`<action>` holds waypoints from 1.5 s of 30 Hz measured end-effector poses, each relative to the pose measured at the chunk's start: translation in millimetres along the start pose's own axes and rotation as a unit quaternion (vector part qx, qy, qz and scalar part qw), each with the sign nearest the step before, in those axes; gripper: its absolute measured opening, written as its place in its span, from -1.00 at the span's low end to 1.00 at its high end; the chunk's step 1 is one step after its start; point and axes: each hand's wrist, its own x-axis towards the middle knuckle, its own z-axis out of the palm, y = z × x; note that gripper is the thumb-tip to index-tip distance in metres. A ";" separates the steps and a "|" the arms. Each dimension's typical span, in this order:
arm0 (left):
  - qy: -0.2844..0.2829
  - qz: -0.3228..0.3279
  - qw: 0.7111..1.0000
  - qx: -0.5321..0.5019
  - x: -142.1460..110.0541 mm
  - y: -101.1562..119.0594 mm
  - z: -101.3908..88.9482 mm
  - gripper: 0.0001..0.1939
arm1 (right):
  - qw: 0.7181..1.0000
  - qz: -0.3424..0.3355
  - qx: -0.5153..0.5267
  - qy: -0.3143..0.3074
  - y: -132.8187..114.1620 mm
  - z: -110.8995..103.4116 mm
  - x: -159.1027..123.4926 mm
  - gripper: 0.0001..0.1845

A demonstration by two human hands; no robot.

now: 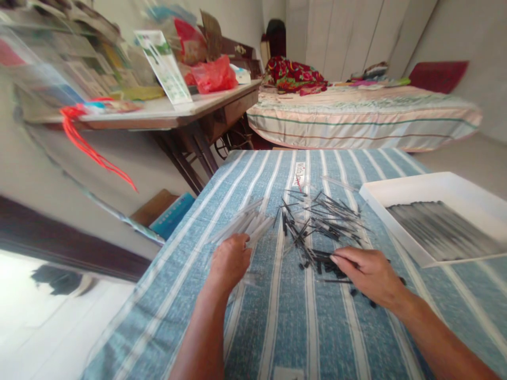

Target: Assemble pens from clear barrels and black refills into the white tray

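reaches in, nearest the camera, with a bare left forearm [204,332] and a bare right forearm [439,335], low over the striped cloth [253,338]. curls the left hand [229,261] at the near ends of the pale tubes [257,224], fingers bent and partly hidden; cannot tell how far open, or whether gripping any. draws thumb and forefinger of the right hand [370,274] close together, just over the small black pieces [332,270]; cannot tell whether pinching one.

could easily pick up two by mistake there, given pieces so small, dark and crowded. could brush some loose too, with part of the right hand so low among them, and send a few rolling over the cloth. could snag or scatter the dark thin rods [336,216], lying crossed and tangled just beyond the fingertips, by lifting from underneath. could fan out or roll the pale tubes by pressing on the near ends, being loose, smooth-looking and unevenly stacked. could bump the white tray [396,237], near the right hand, with a wide outward swing, and so jog the neat row of grey rods [439,232] inside out of line.
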 end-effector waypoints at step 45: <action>-0.165 0.003 0.740 -0.652 -11.5 44.0 16.8 -0.85 | 0.951 -0.033 -0.229 -0.205 -5.3 -13.0 -14.2 -0.83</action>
